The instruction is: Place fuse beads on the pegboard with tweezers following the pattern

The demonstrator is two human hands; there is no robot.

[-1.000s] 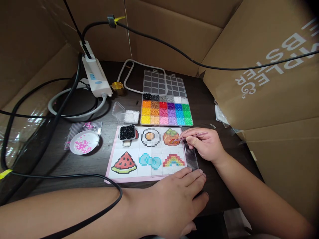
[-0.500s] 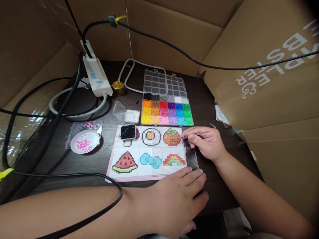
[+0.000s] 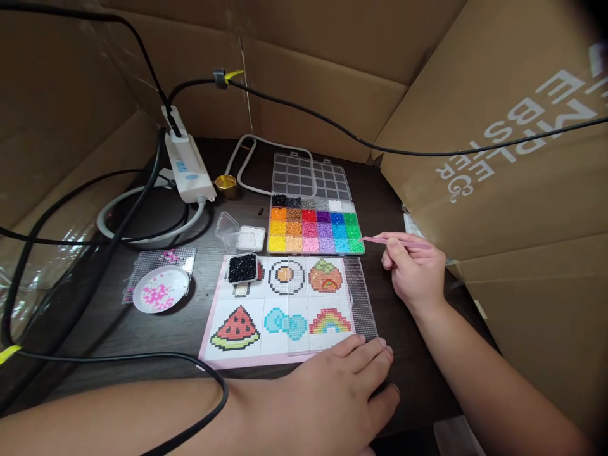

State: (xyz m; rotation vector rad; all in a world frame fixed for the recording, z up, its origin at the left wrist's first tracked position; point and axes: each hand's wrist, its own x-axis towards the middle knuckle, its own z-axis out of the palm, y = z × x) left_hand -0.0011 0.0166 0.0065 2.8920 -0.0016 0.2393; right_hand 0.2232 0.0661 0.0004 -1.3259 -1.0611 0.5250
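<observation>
My right hand (image 3: 414, 271) is closed around pink tweezers (image 3: 403, 243), whose tips reach the green compartment at the right edge of the bead box (image 3: 313, 246). My left hand (image 3: 339, 386) lies flat with fingers stretched out, its fingertips at the lower right corner of a clear pegboard (image 3: 361, 297). Beneath the pegboard is a pattern sheet (image 3: 285, 342) with pixel drawings: a watermelon (image 3: 236, 329), an egg, a persimmon (image 3: 325, 277), a bow and a rainbow (image 3: 331, 322). A small arc of coloured beads shows over the persimmon; whether they sit on the pegboard I cannot tell.
A tub of black beads (image 3: 242, 268) sits on the sheet's upper left. Behind it is a tub of white beads (image 3: 251, 239). A dish of pink beads (image 3: 161, 290) rests on another pegboard (image 3: 185, 258). Cables, a power strip (image 3: 190, 174) and cardboard walls surround the table.
My right hand has moved right and away from the persimmon drawing, bringing the tweezers to the green beads. The view has tilted slightly upward. My left hand stays at the pegboard corner.
</observation>
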